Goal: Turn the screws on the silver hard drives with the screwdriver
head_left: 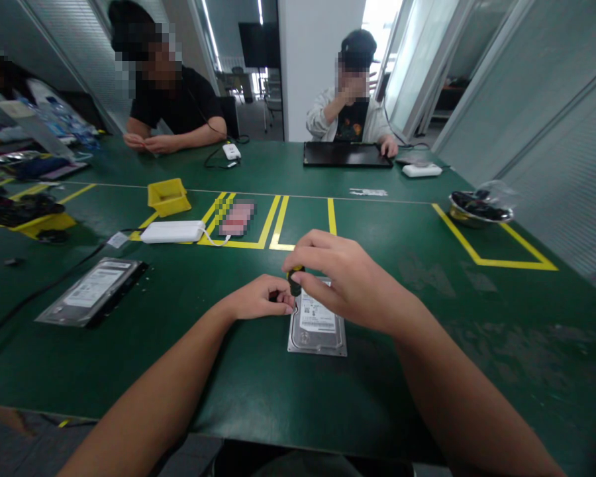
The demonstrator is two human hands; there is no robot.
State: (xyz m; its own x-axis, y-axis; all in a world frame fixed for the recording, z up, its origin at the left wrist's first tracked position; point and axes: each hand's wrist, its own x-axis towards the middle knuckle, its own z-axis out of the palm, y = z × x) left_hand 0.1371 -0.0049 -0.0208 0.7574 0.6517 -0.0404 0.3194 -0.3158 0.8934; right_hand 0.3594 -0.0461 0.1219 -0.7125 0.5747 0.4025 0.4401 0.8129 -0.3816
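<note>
While my right hand [345, 281] pinches a small yellow-and-black screwdriver [295, 279] upright, my left hand [261, 299], fingers curled together, steadies its tip at the hard drive [318, 328]'s ten-o'clock corner on the green table [427, 278].

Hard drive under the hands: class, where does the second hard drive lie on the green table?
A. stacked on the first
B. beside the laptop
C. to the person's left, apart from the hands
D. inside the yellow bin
C: the second hard drive lies flat on the table to the left, clear of both hands.
</note>
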